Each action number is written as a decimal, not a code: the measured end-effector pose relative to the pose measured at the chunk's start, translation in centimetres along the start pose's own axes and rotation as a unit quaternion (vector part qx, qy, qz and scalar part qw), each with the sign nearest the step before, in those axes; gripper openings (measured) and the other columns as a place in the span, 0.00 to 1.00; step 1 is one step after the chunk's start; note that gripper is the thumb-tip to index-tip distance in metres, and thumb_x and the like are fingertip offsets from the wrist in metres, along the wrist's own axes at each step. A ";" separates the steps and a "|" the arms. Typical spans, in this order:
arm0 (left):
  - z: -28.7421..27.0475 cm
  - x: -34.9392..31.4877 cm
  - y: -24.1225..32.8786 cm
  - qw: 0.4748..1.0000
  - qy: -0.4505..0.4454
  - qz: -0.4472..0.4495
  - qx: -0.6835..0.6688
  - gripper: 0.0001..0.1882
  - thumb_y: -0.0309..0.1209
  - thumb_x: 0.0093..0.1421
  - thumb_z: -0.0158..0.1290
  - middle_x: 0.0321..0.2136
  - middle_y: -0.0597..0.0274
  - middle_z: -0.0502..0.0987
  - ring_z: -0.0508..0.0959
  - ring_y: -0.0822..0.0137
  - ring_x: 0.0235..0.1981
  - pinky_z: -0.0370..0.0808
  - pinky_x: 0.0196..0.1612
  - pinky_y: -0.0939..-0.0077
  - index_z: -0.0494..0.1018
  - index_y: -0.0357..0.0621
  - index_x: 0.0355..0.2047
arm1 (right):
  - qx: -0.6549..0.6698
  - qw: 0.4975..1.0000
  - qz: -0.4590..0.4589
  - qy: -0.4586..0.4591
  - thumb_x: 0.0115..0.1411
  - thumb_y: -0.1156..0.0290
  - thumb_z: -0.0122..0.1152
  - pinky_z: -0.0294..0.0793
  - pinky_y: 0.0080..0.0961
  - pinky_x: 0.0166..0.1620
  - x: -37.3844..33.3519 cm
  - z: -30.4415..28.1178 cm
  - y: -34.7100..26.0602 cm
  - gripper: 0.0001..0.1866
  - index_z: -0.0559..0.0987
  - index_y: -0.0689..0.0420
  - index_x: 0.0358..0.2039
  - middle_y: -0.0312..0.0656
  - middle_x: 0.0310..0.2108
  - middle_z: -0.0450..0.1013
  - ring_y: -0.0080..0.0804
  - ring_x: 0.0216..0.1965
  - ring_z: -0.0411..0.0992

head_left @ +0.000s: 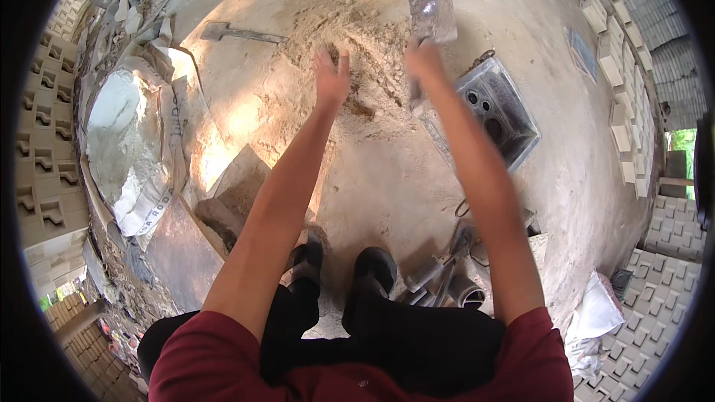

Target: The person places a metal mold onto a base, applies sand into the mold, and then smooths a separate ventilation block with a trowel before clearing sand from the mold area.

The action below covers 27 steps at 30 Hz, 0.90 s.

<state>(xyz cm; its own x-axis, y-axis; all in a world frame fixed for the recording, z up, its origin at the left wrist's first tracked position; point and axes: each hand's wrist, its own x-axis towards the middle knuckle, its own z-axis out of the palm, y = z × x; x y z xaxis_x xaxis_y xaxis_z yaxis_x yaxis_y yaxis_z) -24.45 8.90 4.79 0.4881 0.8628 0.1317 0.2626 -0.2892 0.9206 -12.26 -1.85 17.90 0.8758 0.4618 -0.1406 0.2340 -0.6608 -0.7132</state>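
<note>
A heap of pale, loose sandy material point(365, 45) lies on the ground in front of me. My left hand point(332, 78) reaches to its near left side, fingers apart, with nothing seen in its grasp; the fingertips are against the heap or just above it. On the heap's right edge my right hand point(424, 63), slightly blurred, is closed round the handle of a trowel with a square metal blade point(433, 13). The blade points away from me, and the handle's end shows below my fist. Right of that arm sits a rectangular metal mould point(514, 123) with round holes, partly hidden by my forearm.
A hammer-like tool point(242, 33) lies left of the heap. An open sack of white powder point(123, 141) stands at the left, near boards point(179, 253). Metal pipe-like parts point(465, 294) lie by my right foot. Stacked pale blocks point(614, 67) line the right side.
</note>
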 end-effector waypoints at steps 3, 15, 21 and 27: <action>1.7 2.2 1.9 0.985 0.025 0.064 0.155 0.38 0.53 0.67 0.33 0.65 0.39 0.51 0.44 0.46 0.69 0.33 0.68 0.53 0.50 0.30 0.64 | -0.194 0.970 -0.009 -0.148 0.60 0.66 0.46 0.74 0.45 0.42 9.7 -3.8 -0.2 0.19 0.75 0.72 0.39 0.64 0.36 0.75 0.56 0.39 0.76; 0.5 13.2 3.8 0.903 -0.275 0.094 0.316 0.41 0.58 0.67 0.21 0.64 0.40 0.54 0.49 0.47 0.68 0.39 0.68 0.45 0.49 0.35 0.65 | -0.401 0.870 -0.277 -0.071 0.62 0.65 0.49 0.78 0.41 0.33 2.3 2.4 5.1 0.20 0.75 0.75 0.38 0.60 0.29 0.76 0.51 0.29 0.77; 0.8 11.9 3.3 0.946 -0.297 0.081 0.103 0.42 0.60 0.66 0.28 0.63 0.37 0.55 0.54 0.45 0.66 0.49 0.68 0.53 0.49 0.34 0.65 | -0.280 0.948 -0.148 -0.043 0.65 0.61 0.49 0.78 0.39 0.28 -4.3 1.6 3.8 0.22 0.68 0.73 0.41 0.57 0.25 0.75 0.54 0.29 0.77; 2.5 5.9 2.6 0.802 -0.254 0.414 0.347 0.35 0.57 0.63 0.41 0.59 0.53 0.65 0.63 0.53 0.62 0.58 0.64 0.53 0.60 0.45 0.61 | -0.189 0.980 -0.053 -0.034 0.67 0.56 0.43 0.77 0.45 0.34 -3.7 -6.3 -1.3 0.24 0.67 0.71 0.40 0.63 0.29 0.74 0.60 0.33 0.76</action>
<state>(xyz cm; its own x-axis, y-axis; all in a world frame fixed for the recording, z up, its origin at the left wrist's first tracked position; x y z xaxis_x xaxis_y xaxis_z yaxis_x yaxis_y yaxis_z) -18.82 12.22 7.09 0.9646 0.0256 0.2626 -0.0130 -0.9894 0.1443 -13.10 -6.46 23.68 0.8110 0.5693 -0.1347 0.4726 -0.7733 -0.4228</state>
